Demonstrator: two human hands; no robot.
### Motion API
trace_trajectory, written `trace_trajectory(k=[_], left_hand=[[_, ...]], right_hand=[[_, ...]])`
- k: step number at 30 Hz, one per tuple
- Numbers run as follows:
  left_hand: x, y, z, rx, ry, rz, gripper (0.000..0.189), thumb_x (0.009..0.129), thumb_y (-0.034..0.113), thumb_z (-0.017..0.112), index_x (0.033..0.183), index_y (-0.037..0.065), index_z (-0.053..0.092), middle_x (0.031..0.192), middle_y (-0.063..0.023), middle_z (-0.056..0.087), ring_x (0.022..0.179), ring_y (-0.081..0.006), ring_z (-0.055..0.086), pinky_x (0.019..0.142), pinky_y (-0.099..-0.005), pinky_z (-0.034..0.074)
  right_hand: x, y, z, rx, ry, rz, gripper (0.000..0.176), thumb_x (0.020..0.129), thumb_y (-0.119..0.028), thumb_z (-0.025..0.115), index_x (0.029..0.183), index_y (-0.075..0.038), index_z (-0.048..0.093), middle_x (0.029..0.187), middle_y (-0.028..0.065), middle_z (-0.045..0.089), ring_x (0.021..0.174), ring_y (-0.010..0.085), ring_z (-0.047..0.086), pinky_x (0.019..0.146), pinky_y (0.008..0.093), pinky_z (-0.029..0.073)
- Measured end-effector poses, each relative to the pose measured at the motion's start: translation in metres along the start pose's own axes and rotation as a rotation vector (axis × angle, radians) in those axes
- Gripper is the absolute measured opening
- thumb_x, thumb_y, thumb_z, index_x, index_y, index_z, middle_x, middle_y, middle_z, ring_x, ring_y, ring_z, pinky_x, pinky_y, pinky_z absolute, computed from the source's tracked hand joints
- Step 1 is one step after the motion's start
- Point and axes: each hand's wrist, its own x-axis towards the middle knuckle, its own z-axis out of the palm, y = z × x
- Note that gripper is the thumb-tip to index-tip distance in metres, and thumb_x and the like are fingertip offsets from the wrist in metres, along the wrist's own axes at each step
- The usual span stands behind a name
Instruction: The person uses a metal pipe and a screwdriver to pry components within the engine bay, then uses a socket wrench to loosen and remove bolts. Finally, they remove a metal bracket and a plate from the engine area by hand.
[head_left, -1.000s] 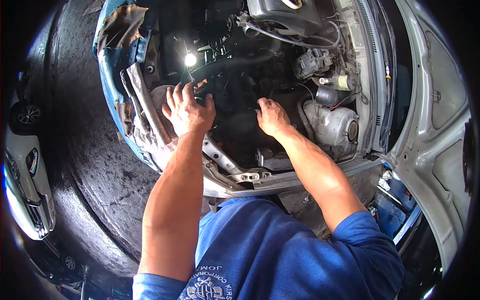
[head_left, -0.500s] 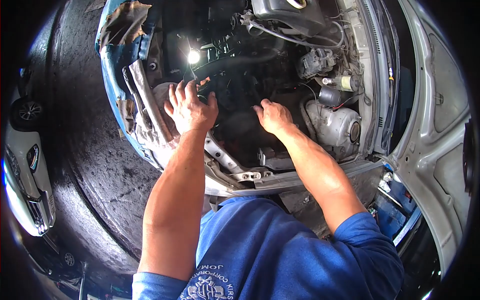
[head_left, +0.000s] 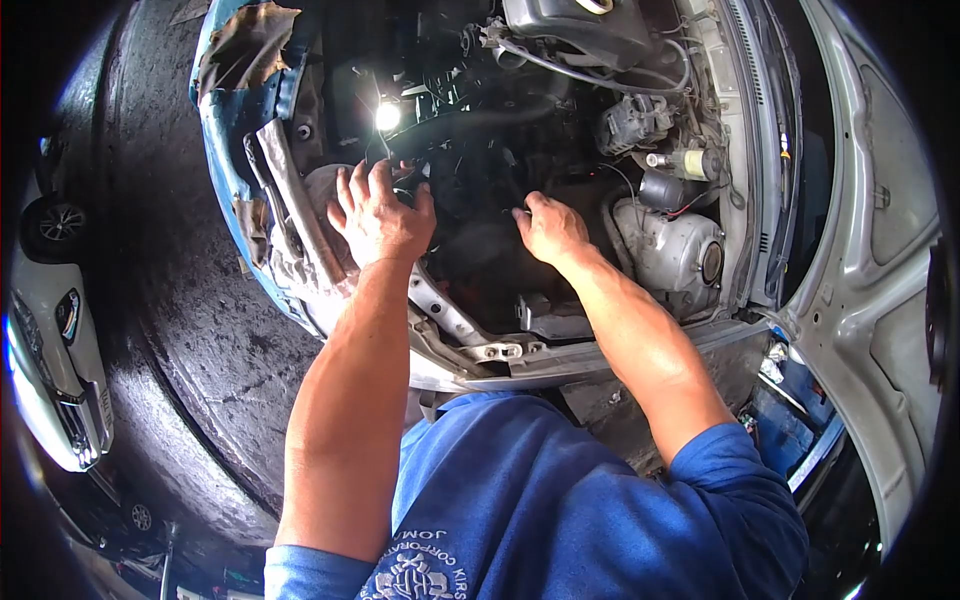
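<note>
**Hand positions at the engine bay, head view**

Movement since the earlier frames is slight. The right hand has shifted a little toward the silver housing, and the left hand remains where it was.

Left hand: the fingers are spread and curled over a dark component, with the thumb against its near side. This is a loose wrap-around grip and appears to steady the part. The work light sits just beyond the fingertips, probably placed to light the cavity between the hands.

Right hand: it is partly closed, knuckles up, with the fingertips dipped into the dark recess. Whether it holds anything cannot be determined.

The dark component lies under the left hand and well apart from the right hand. The front crossmember runs beneath both forearms.
</note>
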Motion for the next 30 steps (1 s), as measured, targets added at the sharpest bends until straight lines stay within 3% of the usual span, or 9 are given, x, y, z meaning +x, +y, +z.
trace_trajectory(k=[3, 6, 9, 15, 17, 21, 25, 28, 30], left_hand=[[0.001, 0.000, 0.001, -0.010, 0.003, -0.004, 0.060, 0.077, 0.039, 0.072, 0.128, 0.015, 0.053, 0.141, -0.0121, 0.047, 0.141, -0.0345, 0.032, 0.111, -0.0605, 0.022], [0.000, -0.001, 0.001, 0.003, 0.000, -0.014, 0.060, 0.077, 0.040, 0.071, 0.129, 0.015, 0.053, 0.142, -0.0120, 0.046, 0.141, -0.0345, 0.031, 0.111, -0.0599, 0.022], [0.000, 0.000, 0.000, 0.001, 0.000, -0.011, 0.062, 0.077, 0.040, 0.071, 0.130, 0.015, 0.052, 0.142, -0.0119, 0.046, 0.142, -0.0342, 0.031, 0.112, -0.0595, 0.022], [0.001, 0.001, -0.001, -0.005, -0.010, -0.036, 0.061, 0.078, 0.041, 0.071, 0.131, 0.014, 0.053, 0.142, -0.0117, 0.046, 0.143, -0.0325, 0.029, 0.114, -0.0582, 0.019], [0.001, -0.001, -0.002, 0.007, -0.009, -0.028, 0.060, 0.083, 0.045, 0.063, 0.131, 0.012, 0.053, 0.143, -0.0128, 0.046, 0.143, -0.0326, 0.030, 0.114, -0.0576, 0.019], [0.000, -0.001, -0.001, -0.002, 0.014, -0.021, 0.057, 0.083, 0.046, 0.062, 0.131, 0.015, 0.053, 0.141, -0.0116, 0.048, 0.141, -0.0328, 0.032, 0.112, -0.0576, 0.022], [0.000, -0.003, 0.001, 0.003, 0.023, -0.006, 0.057, 0.081, 0.043, 0.066, 0.130, 0.017, 0.053, 0.140, -0.0100, 0.048, 0.141, -0.0326, 0.032, 0.111, -0.0562, 0.022], [0.000, -0.002, 0.000, 0.008, 0.016, -0.012, 0.058, 0.080, 0.043, 0.067, 0.130, 0.016, 0.053, 0.140, -0.0099, 0.048, 0.141, -0.0322, 0.031, 0.112, -0.0555, 0.021], [0.000, -0.002, -0.001, -0.001, 0.011, -0.008, 0.059, 0.080, 0.043, 0.068, 0.130, 0.015, 0.053, 0.140, -0.0103, 0.048, 0.141, -0.0319, 0.031, 0.112, -0.0556, 0.021]], right_hand=[[0.002, 0.004, 0.002, 0.041, -0.127, 0.100, 0.024, 0.088, -0.016, 0.059, 0.107, -0.001, 0.054, 0.098, 0.0222, 0.064, 0.097, 0.0407, 0.062, 0.088, 0.0484, 0.051], [-0.003, 0.003, 0.005, -0.009, 0.183, -0.166, 0.022, 0.088, -0.014, 0.059, 0.106, -0.001, 0.055, 0.096, 0.0227, 0.064, 0.094, 0.0398, 0.063, 0.087, 0.0474, 0.052], [0.001, 0.002, 0.004, 0.025, -0.064, 0.123, 0.021, 0.088, -0.012, 0.059, 0.105, -0.001, 0.055, 0.095, 0.0231, 0.065, 0.092, 0.0397, 0.064, 0.086, 0.0471, 0.052], [0.000, 0.006, 0.008, 0.025, 0.096, -0.158, 0.022, 0.087, -0.011, 0.059, 0.107, -0.003, 0.055, 0.098, 0.0228, 0.063, 0.095, 0.0405, 0.063, 0.087, 0.0477, 0.051], [0.005, -0.003, 0.000, 0.032, -0.166, 0.219, 0.026, 0.084, -0.008, 0.061, 0.109, -0.003, 0.055, 0.104, 0.0220, 0.060, 0.099, 0.0410, 0.060, 0.089, 0.0464, 0.050], [-0.001, 0.013, 0.013, 0.050, 0.113, -0.217, 0.026, 0.088, -0.019, 0.063, 0.107, -0.002, 0.056, 0.104, 0.0239, 0.063, 0.099, 0.0424, 0.062, 0.087, 0.0482, 0.051], [0.006, -0.002, 0.004, 0.019, -0.158, 0.159, 0.025, 0.086, -0.016, 0.062, 0.105, -0.001, 0.056, 0.103, 0.0234, 0.062, 0.099, 0.0415, 0.062, 0.086, 0.0479, 0.051], [0.000, 0.012, 0.015, 0.039, 0.112, -0.171, 0.026, 0.089, -0.021, 0.062, 0.103, 0.000, 0.056, 0.103, 0.0245, 0.063, 0.098, 0.0428, 0.063, 0.084, 0.0490, 0.052], [-0.001, 0.004, 0.009, 0.010, 0.070, -0.113, 0.025, 0.088, -0.019, 0.061, 0.103, 0.000, 0.056, 0.103, 0.0242, 0.062, 0.099, 0.0424, 0.062, 0.084, 0.0485, 0.052]])
